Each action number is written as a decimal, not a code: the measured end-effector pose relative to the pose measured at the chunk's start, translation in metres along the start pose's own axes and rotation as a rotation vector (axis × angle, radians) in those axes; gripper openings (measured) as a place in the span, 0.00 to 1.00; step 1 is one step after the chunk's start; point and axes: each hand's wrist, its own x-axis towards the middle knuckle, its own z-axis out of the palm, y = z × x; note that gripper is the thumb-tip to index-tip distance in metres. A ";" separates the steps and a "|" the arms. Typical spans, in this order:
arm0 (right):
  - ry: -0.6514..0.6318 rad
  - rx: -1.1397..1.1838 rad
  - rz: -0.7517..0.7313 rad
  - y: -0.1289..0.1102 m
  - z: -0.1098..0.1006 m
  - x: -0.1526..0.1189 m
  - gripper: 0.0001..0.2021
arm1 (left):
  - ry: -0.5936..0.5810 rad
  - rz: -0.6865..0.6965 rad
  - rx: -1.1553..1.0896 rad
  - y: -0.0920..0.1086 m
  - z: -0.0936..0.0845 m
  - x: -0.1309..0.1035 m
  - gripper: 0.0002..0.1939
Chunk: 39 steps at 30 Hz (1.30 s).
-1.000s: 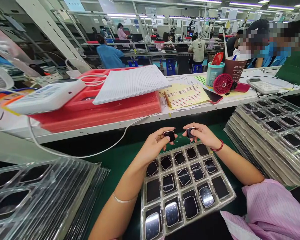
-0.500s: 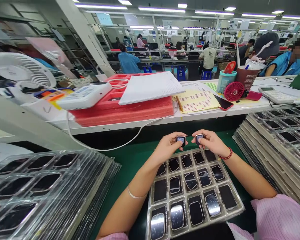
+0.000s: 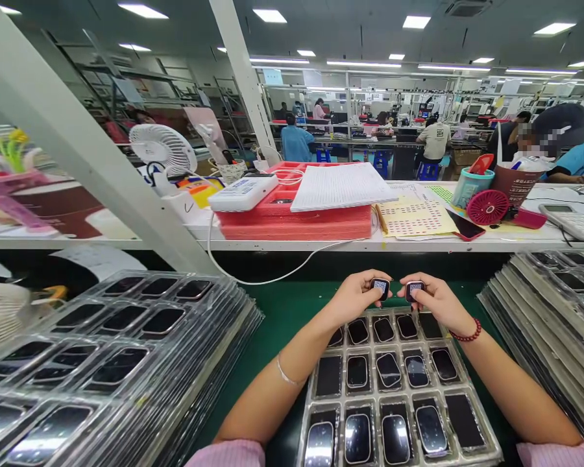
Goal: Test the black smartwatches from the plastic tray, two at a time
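Note:
My left hand [image 3: 359,295] is closed on a small square smartwatch [image 3: 380,288] whose lit screen shows a QR-like code. Close beside it, my right hand [image 3: 437,299] grips a second smartwatch [image 3: 414,291], also lit with a code, its thumb at the lower edge of the screen. Both watches are held apart, above the far edge of a clear plastic tray [image 3: 341,403]. Dark-screened watch faces, such as one in the middle row [image 3: 357,371], sit in the tray's compartments; a few compartments show only black lining.
Stacked trays of watches stand on the left [image 3: 194,331] and right [image 3: 520,305]. Across the back runs a white shelf [image 3: 272,250] with red foam [image 3: 292,224], a notebook [image 3: 343,185], a phone [image 3: 466,226] and a pink fan [image 3: 487,207]. A white cable [image 3: 253,283] droops below its edge.
The camera view has turned left and tilted up, so everything sits further right and lower. Both hands keep hold of their watches in much the same pose.

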 end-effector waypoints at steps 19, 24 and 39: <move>-0.014 -0.072 -0.071 -0.003 0.007 0.000 0.14 | 0.028 0.004 0.118 -0.004 0.008 0.001 0.16; 0.000 -0.030 -0.095 0.000 0.007 0.002 0.15 | 0.053 0.001 0.131 -0.011 0.008 0.003 0.17; 0.033 -0.143 -0.147 -0.008 0.005 0.000 0.11 | 0.072 -0.008 0.133 -0.014 0.008 0.004 0.24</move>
